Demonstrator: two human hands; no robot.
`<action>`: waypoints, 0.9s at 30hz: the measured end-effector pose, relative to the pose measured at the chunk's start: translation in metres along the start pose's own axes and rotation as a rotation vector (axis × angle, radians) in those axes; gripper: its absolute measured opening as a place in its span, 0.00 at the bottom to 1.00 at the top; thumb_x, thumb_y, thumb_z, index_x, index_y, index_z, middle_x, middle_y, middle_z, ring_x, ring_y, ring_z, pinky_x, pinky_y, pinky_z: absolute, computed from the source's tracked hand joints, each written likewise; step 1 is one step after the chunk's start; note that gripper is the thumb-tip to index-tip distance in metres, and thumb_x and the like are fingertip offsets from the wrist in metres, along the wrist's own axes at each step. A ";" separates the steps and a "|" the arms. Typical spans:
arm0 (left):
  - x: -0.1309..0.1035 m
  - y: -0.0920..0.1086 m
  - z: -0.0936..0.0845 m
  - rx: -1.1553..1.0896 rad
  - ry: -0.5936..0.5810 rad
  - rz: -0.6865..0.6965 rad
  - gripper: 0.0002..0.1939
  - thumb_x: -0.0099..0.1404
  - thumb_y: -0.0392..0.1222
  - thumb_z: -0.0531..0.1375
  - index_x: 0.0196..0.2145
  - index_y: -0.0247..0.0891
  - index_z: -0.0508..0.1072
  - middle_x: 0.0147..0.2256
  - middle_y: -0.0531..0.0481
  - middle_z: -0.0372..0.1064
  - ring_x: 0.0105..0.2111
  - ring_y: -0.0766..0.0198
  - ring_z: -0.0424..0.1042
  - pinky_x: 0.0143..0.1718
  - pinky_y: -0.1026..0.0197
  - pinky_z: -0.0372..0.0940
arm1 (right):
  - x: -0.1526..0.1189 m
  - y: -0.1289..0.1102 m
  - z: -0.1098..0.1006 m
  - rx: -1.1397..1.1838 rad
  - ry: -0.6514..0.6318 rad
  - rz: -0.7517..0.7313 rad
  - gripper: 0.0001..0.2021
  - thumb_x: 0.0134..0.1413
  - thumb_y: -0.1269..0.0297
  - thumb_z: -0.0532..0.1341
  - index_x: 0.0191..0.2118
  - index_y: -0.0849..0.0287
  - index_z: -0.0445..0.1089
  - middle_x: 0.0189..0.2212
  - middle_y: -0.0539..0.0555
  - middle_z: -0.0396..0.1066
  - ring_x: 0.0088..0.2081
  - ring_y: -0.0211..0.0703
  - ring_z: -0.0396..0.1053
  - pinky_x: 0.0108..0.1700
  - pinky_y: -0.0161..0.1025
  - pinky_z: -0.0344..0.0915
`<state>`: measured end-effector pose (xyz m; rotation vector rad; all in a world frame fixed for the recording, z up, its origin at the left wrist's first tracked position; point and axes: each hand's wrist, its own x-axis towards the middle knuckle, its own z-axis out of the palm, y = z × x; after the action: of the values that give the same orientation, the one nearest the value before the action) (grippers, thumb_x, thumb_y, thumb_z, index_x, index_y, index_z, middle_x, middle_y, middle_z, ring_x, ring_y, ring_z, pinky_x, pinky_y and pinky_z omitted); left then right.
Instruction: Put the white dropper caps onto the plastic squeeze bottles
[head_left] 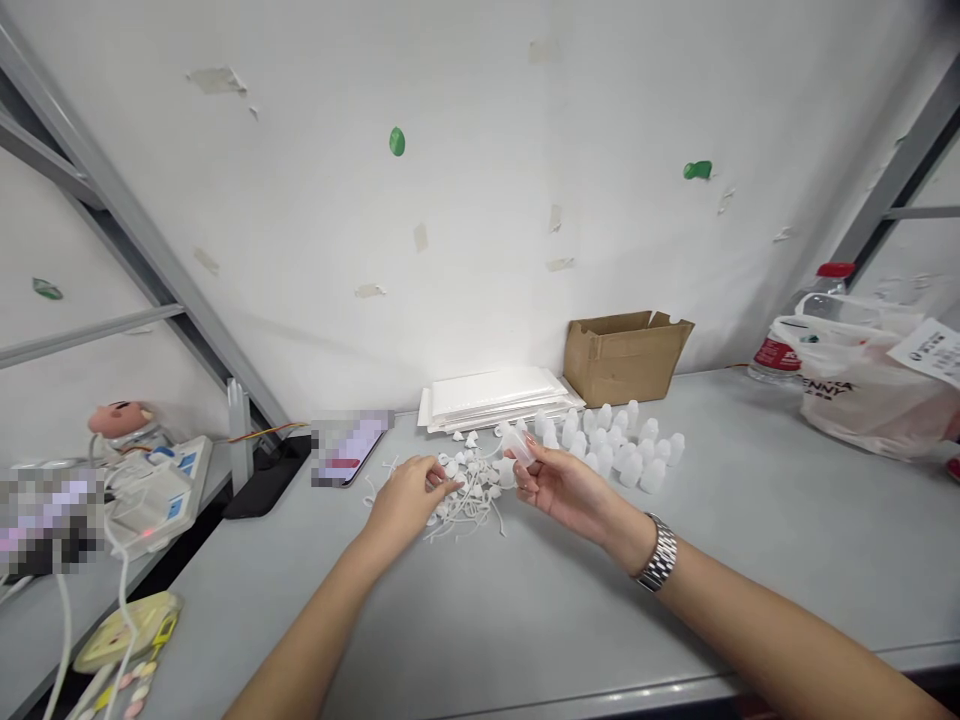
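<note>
- Our right hand [564, 487] is raised just above the table [750, 560], its fingers pinching a small clear bottle [519, 444] that tilts toward the far left.
- Our left hand [409, 500] rests on the near left edge of a heap of white caps [472, 490], its fingers drawn together on one cap; we cannot tell how firmly they grip it.
- A cluster of finished bottles [626, 445] stands upright just to the far right of the heap, close beside our right hand.
- The near half of the table, from our forearms to its front edge, is bare grey surface, and open room runs wide to the right up to a plastic bag [862, 385].
- At the far side, a stack of white sheets [495, 397] and a cardboard box [624, 355] sit against the wall.
- The left table edge drops to a gap; a phone [351, 447] lies near that edge, its screen blurred.
- A water bottle [810, 330] is half hidden behind the bag.
- The bag is cut off by the right frame edge.
- Single caps in the heap are too small and tangled to count.
</note>
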<state>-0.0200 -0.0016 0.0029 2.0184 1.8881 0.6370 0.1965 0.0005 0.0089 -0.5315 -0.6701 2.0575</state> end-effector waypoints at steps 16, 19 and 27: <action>-0.008 0.002 0.023 0.201 0.050 0.254 0.10 0.59 0.32 0.52 0.37 0.39 0.69 0.38 0.46 0.64 0.42 0.57 0.63 0.41 0.56 0.60 | -0.001 0.007 0.001 -0.047 -0.026 0.021 0.07 0.49 0.65 0.63 0.30 0.65 0.70 0.22 0.50 0.67 0.24 0.30 0.63 0.27 0.29 0.60; -0.005 -0.001 0.022 0.212 0.036 0.213 0.08 0.58 0.33 0.54 0.35 0.38 0.69 0.37 0.46 0.64 0.43 0.55 0.62 0.42 0.55 0.60 | -0.001 0.008 0.002 -0.047 -0.029 0.020 0.07 0.48 0.65 0.63 0.31 0.64 0.70 0.24 0.50 0.68 0.24 0.29 0.63 0.27 0.29 0.60; 0.000 -0.003 0.024 0.184 0.051 0.233 0.08 0.60 0.45 0.54 0.34 0.40 0.68 0.34 0.48 0.63 0.39 0.55 0.61 0.38 0.55 0.60 | -0.001 0.009 0.001 -0.075 -0.027 0.029 0.07 0.48 0.64 0.64 0.30 0.64 0.70 0.24 0.51 0.68 0.24 0.30 0.63 0.28 0.29 0.60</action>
<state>-0.0099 0.0000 -0.0191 2.3849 1.8139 0.5950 0.1904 -0.0047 0.0040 -0.5607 -0.7623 2.0757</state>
